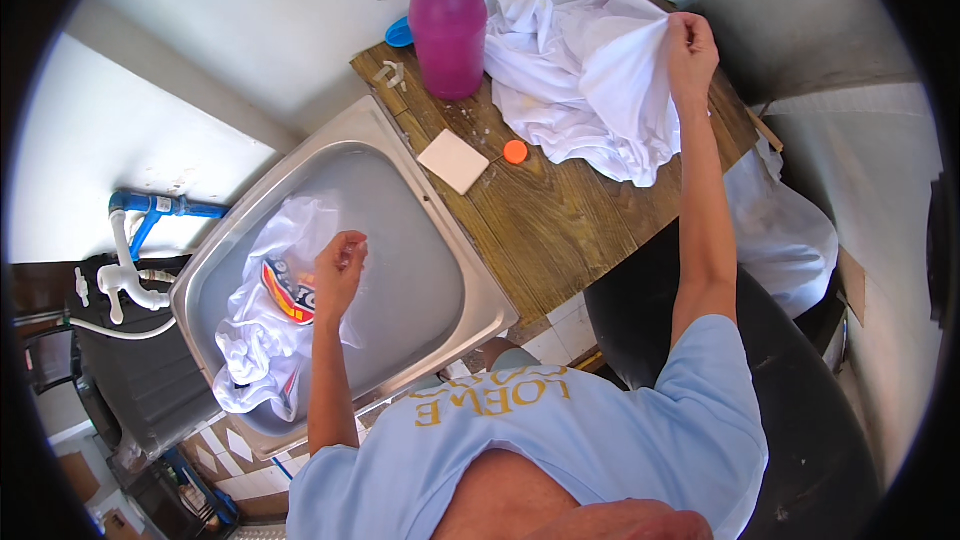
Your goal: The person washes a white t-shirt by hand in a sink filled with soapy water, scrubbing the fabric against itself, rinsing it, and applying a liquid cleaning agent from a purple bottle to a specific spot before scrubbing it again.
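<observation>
My right hand (692,48) pinches the raised edge of a white cloth (580,70), which lies bunched on the wooden tabletop (560,230). The pinched part is pulled up into a taut fold. Above the metal sink (410,165), my left hand (340,268) hovers with its fingers loosely bent and nothing visible in them. Beneath and left of it, a wet white garment (255,330) with a red, yellow and black print lies in the water. Part of that garment is hidden by my left hand and forearm.
A purple bottle (447,30) stands by the wall near a blue lid (399,33). A pale square block (453,161) and an orange cap (515,152) lie near the sink. White taps (122,280) join blue pipes (170,206) at left. More white fabric (780,230) hangs right of the table.
</observation>
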Demonstrator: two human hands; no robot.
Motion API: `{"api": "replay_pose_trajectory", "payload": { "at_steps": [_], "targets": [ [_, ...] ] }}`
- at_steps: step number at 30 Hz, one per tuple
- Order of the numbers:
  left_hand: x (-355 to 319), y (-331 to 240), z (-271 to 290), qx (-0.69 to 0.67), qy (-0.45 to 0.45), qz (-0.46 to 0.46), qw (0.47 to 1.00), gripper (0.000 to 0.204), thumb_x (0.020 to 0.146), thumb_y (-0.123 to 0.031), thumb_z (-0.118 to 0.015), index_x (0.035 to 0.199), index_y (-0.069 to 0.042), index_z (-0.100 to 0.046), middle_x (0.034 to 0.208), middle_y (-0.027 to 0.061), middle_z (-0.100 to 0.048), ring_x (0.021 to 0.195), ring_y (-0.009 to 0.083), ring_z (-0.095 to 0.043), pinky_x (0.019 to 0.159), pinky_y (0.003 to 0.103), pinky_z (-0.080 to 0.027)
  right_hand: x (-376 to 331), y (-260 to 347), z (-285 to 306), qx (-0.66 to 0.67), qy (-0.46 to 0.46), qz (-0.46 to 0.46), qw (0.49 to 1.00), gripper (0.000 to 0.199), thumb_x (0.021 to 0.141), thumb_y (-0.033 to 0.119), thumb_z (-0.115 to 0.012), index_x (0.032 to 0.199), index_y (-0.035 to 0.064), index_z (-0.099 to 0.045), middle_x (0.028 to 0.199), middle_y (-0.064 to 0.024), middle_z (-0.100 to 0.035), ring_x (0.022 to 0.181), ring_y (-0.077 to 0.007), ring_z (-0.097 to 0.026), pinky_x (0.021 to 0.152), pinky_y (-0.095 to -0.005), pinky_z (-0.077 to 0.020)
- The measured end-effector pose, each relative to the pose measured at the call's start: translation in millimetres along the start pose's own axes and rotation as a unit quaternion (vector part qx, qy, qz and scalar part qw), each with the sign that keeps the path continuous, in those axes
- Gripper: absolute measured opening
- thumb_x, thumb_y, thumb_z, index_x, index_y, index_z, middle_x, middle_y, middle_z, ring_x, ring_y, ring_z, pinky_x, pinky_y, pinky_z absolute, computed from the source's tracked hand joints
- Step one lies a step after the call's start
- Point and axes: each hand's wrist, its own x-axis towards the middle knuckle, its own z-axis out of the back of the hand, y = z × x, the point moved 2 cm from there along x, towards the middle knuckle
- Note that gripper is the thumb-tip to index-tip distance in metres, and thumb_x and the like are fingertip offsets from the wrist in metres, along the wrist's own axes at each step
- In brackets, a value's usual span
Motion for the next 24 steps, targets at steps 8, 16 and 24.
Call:
{"api": "replay_pose_trajectory", "payload": {
  "at_steps": [8, 16, 24],
  "targets": [
    [10, -13, -2, -0.008, 0.061, -0.044, 0.997, 0.013, 0.088, -0.011, -0.056, 0.092, 0.001, -0.061, 0.061, 0.0011, -0.054, 0.057, 0.0066, -0.05, 0.053, 0.022, -0.04, 48, 78, 76, 0.049, -0.048, 0.071, 0.995, 0.022, 0.094, 0.023, -0.054, 0.096, 0.0022, -0.059, 0.083, -0.0002, -0.058, 0.074, -0.0067, -0.05, 0.067, -0.0219, -0.0435],
    [28, -35, -6, 0.049, 0.165, -0.21, 0.962, 0.011, 0.082, -0.009, -0.061, 0.091, -0.002, -0.061, 0.069, 0.0071, -0.056, 0.061, 0.014, -0.054, 0.054, 0.027, -0.042, 68, 170, 173, -0.015, -0.176, 0.132, 0.975, 0.028, 0.096, 0.024, -0.049, 0.104, -0.0018, -0.056, 0.089, -0.0038, -0.059, 0.081, -0.011, -0.052, 0.073, -0.0264, -0.0447],
    [-22, -190, -74, -0.104, 0.223, -0.479, 0.843, 0.03, 0.078, -0.018, -0.071, 0.1, -0.002, -0.059, 0.091, 0.0103, -0.059, 0.091, 0.024, -0.056, 0.077, 0.033, -0.044, -14, 309, 241, -0.029, -0.18, -0.013, 0.983, 0.04, 0.094, 0.025, -0.051, 0.12, -0.0052, -0.051, 0.108, -0.0117, -0.061, 0.1, -0.0182, -0.055, 0.088, -0.0303, -0.0439]
  ]
}}
